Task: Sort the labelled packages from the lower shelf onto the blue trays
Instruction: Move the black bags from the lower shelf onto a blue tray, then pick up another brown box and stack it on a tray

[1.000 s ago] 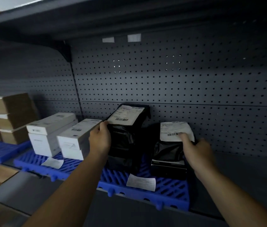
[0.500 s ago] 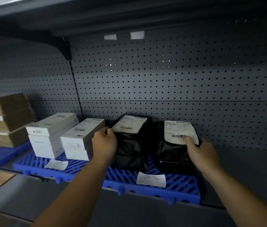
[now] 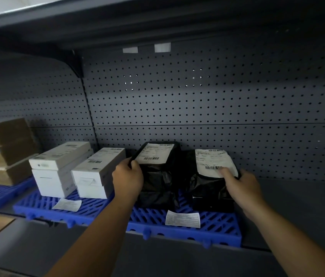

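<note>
Setting-down step, I judge. The left hand grips a black plastic-wrapped labelled package by its corner. At three o'clock of it, the right hand clasps a second black labelled package. Both stand on the blue slatted tray. Next calls for letting go.
</note>
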Motion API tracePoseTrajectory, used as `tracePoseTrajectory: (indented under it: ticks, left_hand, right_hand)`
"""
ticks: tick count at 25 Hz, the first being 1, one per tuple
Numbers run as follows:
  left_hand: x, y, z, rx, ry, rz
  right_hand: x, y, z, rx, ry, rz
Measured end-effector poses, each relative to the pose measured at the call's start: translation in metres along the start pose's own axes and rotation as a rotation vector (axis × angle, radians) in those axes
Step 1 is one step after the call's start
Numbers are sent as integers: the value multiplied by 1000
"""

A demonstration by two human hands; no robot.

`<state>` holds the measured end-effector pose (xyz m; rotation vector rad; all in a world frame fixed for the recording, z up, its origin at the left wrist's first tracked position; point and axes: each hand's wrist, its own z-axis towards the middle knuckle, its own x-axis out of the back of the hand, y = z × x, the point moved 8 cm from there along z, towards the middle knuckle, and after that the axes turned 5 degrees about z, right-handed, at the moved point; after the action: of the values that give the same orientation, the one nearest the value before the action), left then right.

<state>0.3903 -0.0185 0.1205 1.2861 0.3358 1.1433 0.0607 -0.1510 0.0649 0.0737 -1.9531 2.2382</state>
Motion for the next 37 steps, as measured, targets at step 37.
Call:
tracePoseTrajectory:
  ticks: [37]
  left_hand:
    - [-170, 64, -322, -883, -872, 12]
  right_hand:
    - [242, 80, -172, 166, 423, -417]
